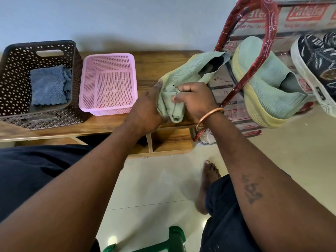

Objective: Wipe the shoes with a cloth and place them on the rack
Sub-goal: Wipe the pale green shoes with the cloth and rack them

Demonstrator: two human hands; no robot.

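A pale green knit shoe [190,70] lies over the wooden bench [112,124], its opening toward the rack. My left hand [147,106] grips the shoe at its toe end. My right hand [196,99] holds a bunched pale green cloth [174,110] against the shoe. The matching green shoe with a yellow sole [263,84] sits on the red-framed rack [254,57] at the right. A dark shoe with a white sole [316,64] rests beside it on the same rack.
A dark brown perforated basket [14,84] holding a blue cloth [49,84] stands at the bench's left. An empty pink basket [107,106] sits next to it. A green plastic stool [174,237] and my bare foot [207,182] are on the tiled floor.
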